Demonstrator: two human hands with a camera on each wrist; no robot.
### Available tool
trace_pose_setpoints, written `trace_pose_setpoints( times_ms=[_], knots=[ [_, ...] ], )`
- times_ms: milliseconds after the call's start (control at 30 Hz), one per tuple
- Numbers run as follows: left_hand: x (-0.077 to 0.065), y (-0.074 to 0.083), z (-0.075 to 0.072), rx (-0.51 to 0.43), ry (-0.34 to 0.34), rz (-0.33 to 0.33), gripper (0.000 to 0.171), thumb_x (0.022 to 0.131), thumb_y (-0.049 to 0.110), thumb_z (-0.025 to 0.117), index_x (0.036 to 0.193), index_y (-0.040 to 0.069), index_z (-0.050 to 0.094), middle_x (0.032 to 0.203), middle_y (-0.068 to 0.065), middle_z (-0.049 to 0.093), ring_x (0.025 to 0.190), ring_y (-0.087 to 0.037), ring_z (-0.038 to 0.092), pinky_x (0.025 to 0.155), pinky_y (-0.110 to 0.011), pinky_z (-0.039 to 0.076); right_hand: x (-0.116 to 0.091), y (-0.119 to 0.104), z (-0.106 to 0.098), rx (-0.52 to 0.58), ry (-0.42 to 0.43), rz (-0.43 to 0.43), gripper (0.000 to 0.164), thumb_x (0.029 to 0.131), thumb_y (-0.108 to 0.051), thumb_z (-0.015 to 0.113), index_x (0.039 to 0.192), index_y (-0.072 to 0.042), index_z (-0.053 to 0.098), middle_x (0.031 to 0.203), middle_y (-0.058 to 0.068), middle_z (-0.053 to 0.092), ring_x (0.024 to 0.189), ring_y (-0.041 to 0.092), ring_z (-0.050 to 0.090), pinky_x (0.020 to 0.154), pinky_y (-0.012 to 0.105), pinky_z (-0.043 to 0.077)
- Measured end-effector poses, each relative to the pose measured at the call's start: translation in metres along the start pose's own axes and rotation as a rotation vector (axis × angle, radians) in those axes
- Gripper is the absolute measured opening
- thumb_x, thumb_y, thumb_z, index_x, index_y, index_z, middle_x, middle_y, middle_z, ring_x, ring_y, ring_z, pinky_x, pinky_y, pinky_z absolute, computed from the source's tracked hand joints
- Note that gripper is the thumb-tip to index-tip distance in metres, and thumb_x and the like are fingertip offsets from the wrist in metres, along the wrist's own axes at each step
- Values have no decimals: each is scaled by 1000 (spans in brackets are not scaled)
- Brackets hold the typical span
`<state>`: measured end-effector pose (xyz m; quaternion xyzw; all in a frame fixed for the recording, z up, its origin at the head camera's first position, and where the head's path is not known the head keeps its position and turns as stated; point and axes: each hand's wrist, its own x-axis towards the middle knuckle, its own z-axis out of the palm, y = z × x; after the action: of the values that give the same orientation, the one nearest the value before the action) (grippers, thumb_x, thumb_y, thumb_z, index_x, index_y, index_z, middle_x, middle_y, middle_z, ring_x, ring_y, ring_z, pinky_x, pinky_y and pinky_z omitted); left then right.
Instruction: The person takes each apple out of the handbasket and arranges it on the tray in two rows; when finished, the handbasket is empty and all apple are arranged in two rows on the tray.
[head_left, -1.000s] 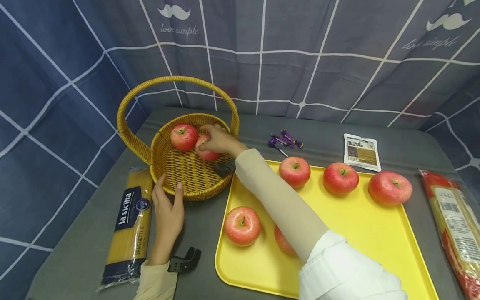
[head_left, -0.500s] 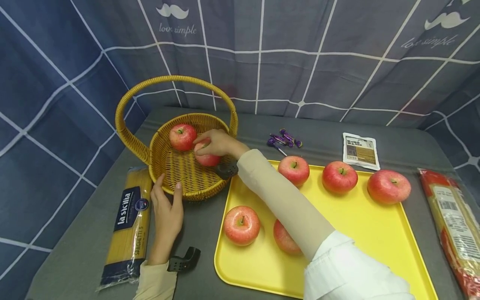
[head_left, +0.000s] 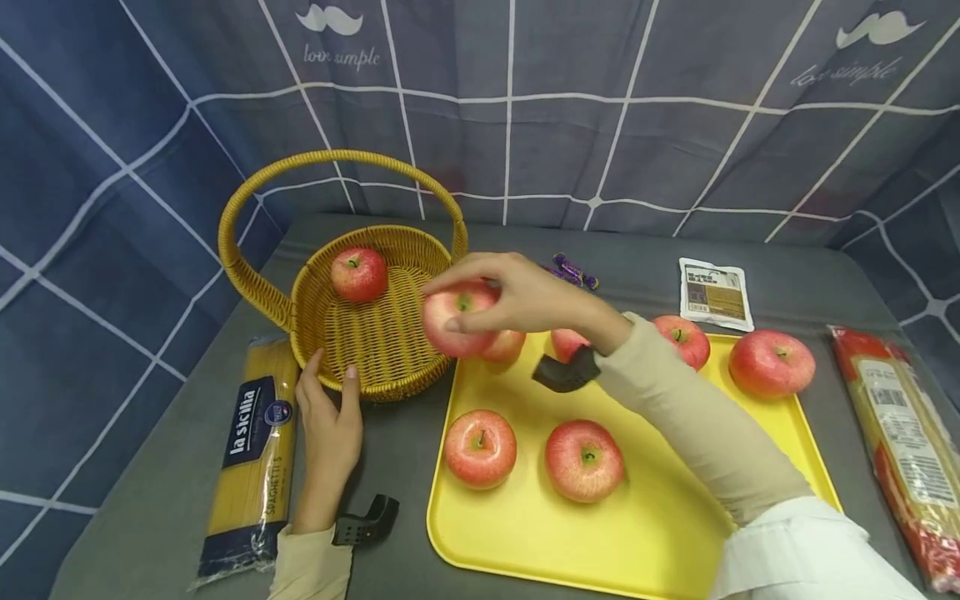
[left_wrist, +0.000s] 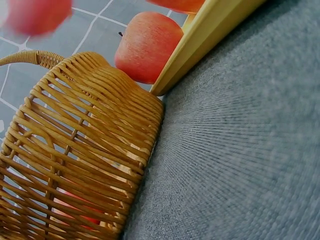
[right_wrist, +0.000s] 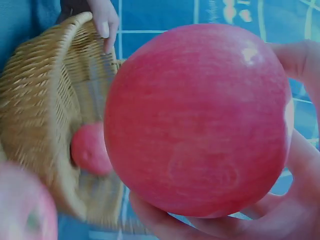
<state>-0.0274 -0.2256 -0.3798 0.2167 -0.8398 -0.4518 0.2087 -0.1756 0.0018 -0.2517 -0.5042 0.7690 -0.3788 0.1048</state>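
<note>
My right hand [head_left: 525, 296] grips a red apple [head_left: 457, 321] between thumb and fingers, over the right rim of the basket and the tray's back left corner. In the right wrist view this apple [right_wrist: 200, 120] fills the middle, fingers curled round its side and underside. The wicker basket [head_left: 311, 275] with its tall handle stands at the left, one red apple [head_left: 359, 274] inside. At its near rim lies my left hand [head_left: 330, 433], thumb and fingers spread, fingertips on the rim. The left wrist view shows the basket's woven side [left_wrist: 85, 145] close up.
A yellow tray [head_left: 510, 546] right of the basket bears several apples [head_left: 583, 460]. Spaghetti [head_left: 255, 458] lies left of my left hand, another pasta pack [head_left: 900, 442] at the far right. Behind the tray are purple-wrapped sweets [head_left: 573, 271] and a small white pouch [head_left: 715, 294].
My right hand has lifted the apple up out of the basket and moved right, towards the tray. One apple stays in the basket. The left hand has kept its place at the rim.
</note>
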Motion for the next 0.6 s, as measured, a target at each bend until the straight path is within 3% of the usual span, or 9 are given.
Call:
trace_pose_setpoints(
  times_ms=[133, 267, 433, 600],
  knots=[
    [-1, -1, 1, -8, 25, 11, 57, 94, 39, 43, 142, 16, 23, 144, -20, 21, 134, -38, 20, 105, -57, 19, -70, 7, -24, 18, 42, 52, 39, 78, -24, 70, 116, -28, 61, 118, -12, 57, 113, 2, 48, 93, 21, 40],
    [-2, 0, -1, -10, 41, 15, 55, 94, 37, 43, 141, 15, 24, 143, -20, 22, 134, -38, 21, 105, -56, 19, -144, 22, -34, 2, 113, 124, 45, 75, -10, 72, 117, -22, 61, 122, -9, 55, 116, 2, 45, 90, 13, 39],
    [-1, 0, -2, -8, 27, 9, 55, 94, 38, 42, 141, 16, 23, 143, -20, 21, 134, -38, 20, 104, -58, 19, -217, 37, -21, -40, 203, 194, 50, 70, -1, 74, 116, -15, 61, 121, -6, 56, 118, -3, 42, 89, 6, 35],
    [-1, -2, 1, -7, 12, -1, 56, 94, 39, 42, 141, 17, 22, 143, -19, 20, 134, -38, 19, 103, -59, 19, -262, 47, 7, -57, 245, 303, 47, 70, -3, 74, 114, -15, 61, 116, -6, 57, 112, -8, 44, 89, 4, 31]
  ],
)
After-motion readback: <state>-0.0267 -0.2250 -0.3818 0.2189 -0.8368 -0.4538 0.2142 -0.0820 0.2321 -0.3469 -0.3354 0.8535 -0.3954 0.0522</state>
